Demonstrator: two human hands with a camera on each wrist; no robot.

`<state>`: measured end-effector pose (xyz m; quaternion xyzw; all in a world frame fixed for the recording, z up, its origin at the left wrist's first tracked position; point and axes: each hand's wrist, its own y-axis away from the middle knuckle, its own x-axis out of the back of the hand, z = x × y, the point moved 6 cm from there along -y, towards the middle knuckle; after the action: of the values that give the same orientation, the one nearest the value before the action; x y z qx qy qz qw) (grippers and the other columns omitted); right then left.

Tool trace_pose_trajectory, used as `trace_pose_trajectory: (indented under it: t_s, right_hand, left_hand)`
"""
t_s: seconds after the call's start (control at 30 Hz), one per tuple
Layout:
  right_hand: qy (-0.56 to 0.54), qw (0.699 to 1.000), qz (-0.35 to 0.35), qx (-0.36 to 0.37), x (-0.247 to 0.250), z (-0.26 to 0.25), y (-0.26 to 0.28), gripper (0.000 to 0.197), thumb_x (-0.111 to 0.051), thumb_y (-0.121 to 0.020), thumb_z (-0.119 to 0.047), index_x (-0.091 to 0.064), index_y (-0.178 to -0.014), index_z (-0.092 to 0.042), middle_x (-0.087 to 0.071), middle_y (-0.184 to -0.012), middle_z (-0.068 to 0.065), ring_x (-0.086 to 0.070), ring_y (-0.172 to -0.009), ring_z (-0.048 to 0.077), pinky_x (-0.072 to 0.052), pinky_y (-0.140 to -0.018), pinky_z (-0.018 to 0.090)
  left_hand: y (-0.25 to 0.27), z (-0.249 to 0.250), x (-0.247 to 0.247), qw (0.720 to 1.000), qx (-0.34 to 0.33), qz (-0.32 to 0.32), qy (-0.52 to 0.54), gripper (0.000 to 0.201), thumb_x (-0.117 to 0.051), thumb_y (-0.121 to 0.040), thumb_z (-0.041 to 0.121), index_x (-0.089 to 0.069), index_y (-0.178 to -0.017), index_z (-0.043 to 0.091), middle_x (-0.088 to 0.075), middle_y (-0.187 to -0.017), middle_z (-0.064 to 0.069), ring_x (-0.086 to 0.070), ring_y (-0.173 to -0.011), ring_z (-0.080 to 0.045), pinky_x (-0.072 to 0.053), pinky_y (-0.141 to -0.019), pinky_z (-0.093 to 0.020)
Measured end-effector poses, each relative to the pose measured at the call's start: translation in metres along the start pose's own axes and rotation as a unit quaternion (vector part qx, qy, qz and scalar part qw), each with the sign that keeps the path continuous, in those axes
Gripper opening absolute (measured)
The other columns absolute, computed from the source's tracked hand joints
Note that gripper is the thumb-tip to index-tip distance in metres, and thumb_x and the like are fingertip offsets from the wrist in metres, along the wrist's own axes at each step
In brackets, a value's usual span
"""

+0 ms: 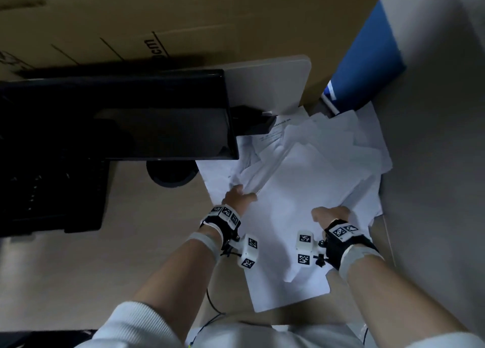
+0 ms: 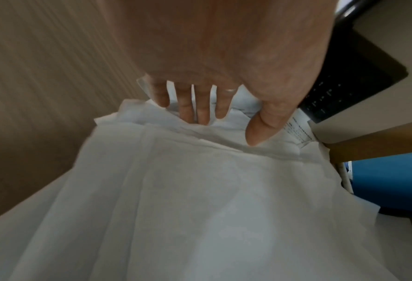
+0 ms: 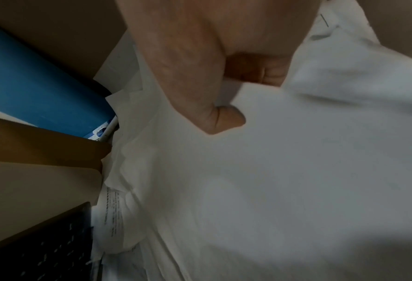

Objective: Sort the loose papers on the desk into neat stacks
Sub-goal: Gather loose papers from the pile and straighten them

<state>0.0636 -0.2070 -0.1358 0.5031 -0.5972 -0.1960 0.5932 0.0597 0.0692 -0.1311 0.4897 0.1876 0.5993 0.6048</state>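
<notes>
While the loose papers (image 1: 301, 190) lie fanned on the worktop (image 1: 105, 256), the left hand (image 1: 237, 197) pinches their left edge and the right hand (image 1: 332, 214) their right; light, limp, slippery sheets, best gripped at opposite edges.

The letters "cm" are printed in black on the side of a brown cardboard box (image 1: 162, 33) in the upper left of the head view, beside a ruled line. Lines of print are seen on a sheet (image 1: 273, 135) at the far edge of the white papers, too small and blurred to be read. Square black-and-white coded markers are carried on the wrist mounts (image 1: 304, 245); no words are made out on them.
</notes>
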Motion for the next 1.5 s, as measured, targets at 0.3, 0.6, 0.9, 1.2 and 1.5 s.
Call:
trace_pose_trajectory:
  t_s: [0.3,0.6,0.9,1.2,1.5]
  right_hand:
    - [-0.012,0.997,-0.041,0.066,-0.016,-0.019,0.003,0.068,-0.078,-0.080,-0.009,-0.046,-0.138,0.005,-0.055,-0.137,0.018,-0.054,-0.123,0.034,-0.044,-0.104,0.042]
    - [0.006,0.986,-0.056,0.154,-0.005,-0.034,0.026,0.035,-0.046,-0.086,0.008,-0.058,-0.116,-0.004,-0.062,-0.108,0.011,-0.057,-0.094,0.028,-0.046,-0.077,0.030]
    - [0.115,0.952,-0.139,0.246,-0.016,-0.032,0.049,0.038,-0.047,-0.089,0.008,-0.057,-0.124,-0.001,-0.062,-0.108,0.013,-0.057,-0.094,0.023,-0.045,-0.078,0.027]
    - [0.125,0.913,-0.273,0.275,-0.043,-0.024,0.057,0.040,-0.072,-0.087,-0.014,-0.061,-0.125,-0.007,-0.068,-0.117,0.008,-0.065,-0.107,0.025,-0.051,-0.099,0.037]
    - [0.108,0.975,-0.079,0.179,0.026,0.002,-0.011,0.034,-0.067,-0.087,-0.020,-0.061,-0.118,-0.006,-0.066,-0.118,0.013,-0.063,-0.106,0.033,-0.051,-0.089,0.033]
  left_hand:
    - [-0.004,0.009,-0.007,0.997,0.030,-0.007,-0.071,0.105,-0.061,-0.059,0.060,-0.041,-0.149,0.010,-0.040,-0.153,-0.017,-0.043,-0.137,-0.035,-0.040,-0.111,-0.043]
    - [0.011,-0.005,-0.008,0.998,-0.007,0.055,0.009,0.057,-0.064,-0.090,0.040,-0.052,-0.133,0.004,-0.058,-0.132,-0.018,-0.058,-0.111,-0.032,-0.046,-0.088,-0.034]
    - [0.037,-0.050,-0.025,0.972,0.032,0.113,0.203,0.074,-0.075,-0.065,0.054,-0.065,-0.122,0.007,-0.068,-0.121,-0.013,-0.065,-0.108,-0.031,-0.052,-0.098,-0.043]
    - [0.065,-0.097,-0.037,0.951,0.076,0.174,0.243,0.056,-0.065,-0.096,0.030,-0.050,-0.136,-0.007,-0.059,-0.132,-0.024,-0.061,-0.116,-0.037,-0.044,-0.086,-0.029]
    - [0.056,-0.021,-0.080,0.989,-0.010,0.136,0.065,0.055,-0.059,-0.085,0.057,-0.069,-0.118,0.014,-0.063,-0.131,-0.011,-0.057,-0.121,-0.031,-0.046,-0.095,-0.033]
